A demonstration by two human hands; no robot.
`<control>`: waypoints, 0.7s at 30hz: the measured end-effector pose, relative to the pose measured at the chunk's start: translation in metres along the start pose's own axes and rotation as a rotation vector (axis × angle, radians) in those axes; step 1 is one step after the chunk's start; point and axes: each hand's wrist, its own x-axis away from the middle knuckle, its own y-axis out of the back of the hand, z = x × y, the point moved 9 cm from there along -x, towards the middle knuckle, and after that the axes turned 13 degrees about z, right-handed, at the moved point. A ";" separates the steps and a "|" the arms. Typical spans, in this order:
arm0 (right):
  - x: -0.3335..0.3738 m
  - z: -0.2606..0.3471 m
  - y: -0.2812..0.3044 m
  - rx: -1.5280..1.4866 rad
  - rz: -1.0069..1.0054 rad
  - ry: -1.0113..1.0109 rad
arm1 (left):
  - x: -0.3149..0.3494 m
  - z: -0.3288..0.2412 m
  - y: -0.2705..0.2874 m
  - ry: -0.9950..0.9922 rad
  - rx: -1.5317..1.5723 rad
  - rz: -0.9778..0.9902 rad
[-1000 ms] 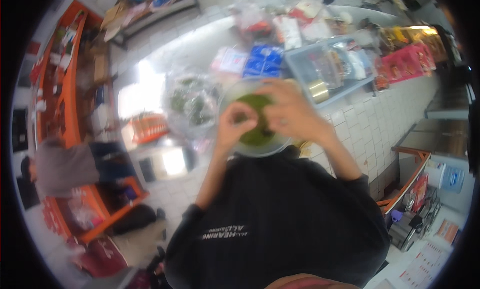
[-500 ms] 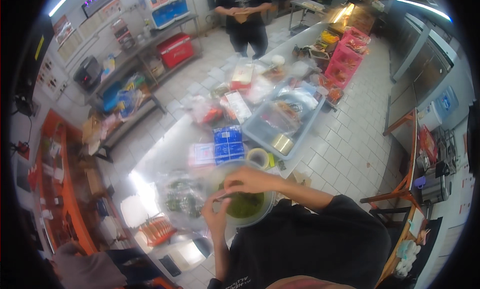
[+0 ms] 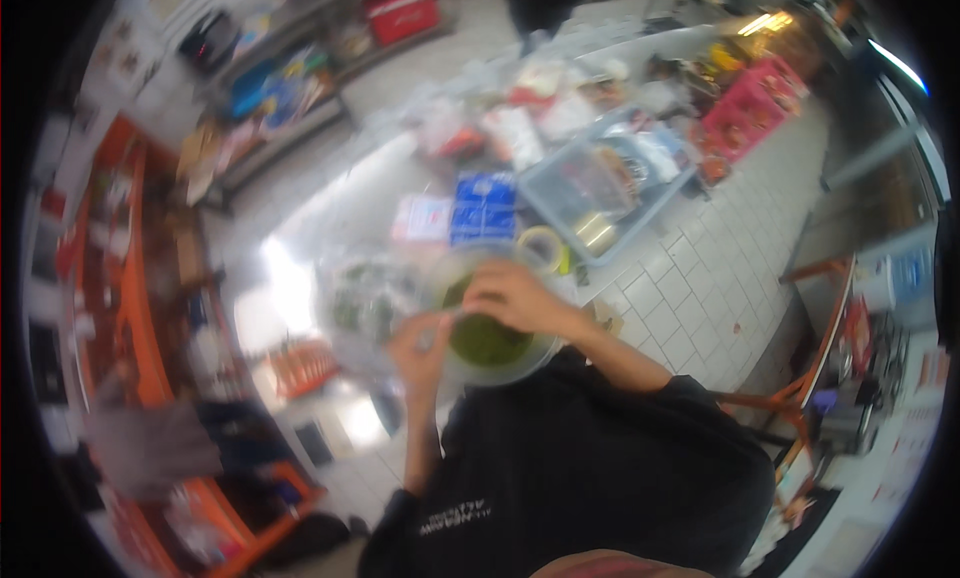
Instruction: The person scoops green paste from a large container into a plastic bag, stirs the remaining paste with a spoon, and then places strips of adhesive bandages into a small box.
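A round, pale bowl (image 3: 542, 356) stands close in front of me, with a mass of green stuff (image 3: 488, 342) inside it. Over its left rim my left hand (image 3: 416, 346) is raised, thumb and fingertips pinched together. My right hand (image 3: 512, 294) reaches across the bowl from the right, its fingers curled and closed near the left fingertips. A thin, small thing seems to run between both hands, but blur hides its kind. Left of the bowl lies a clear plastic bag (image 3: 366, 296) with green pieces in it.
Beyond the bowl are blue packets (image 3: 484, 210), a roll of tape (image 3: 541, 248) and a translucent blue tub (image 3: 612, 246). An orange rack (image 3: 302, 368) sits at the table's left. Pink crates (image 3: 748, 113) stand far right. Another person (image 3: 160, 443) is at lower left.
The view has tilted downward, so the table and bowl appear higher. Both hands stay together over the bowl; the fingertips have shifted slightly.
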 end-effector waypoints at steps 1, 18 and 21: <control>-0.003 0.003 -0.001 -0.018 0.010 0.015 | -0.003 -0.008 -0.002 -0.053 -0.003 0.023; -0.059 0.038 -0.043 -0.068 0.377 -0.078 | 0.148 0.203 -0.027 0.382 -0.413 0.036; -0.050 0.017 -0.066 -0.115 0.489 -0.156 | 0.167 0.203 -0.013 0.423 -0.765 -0.089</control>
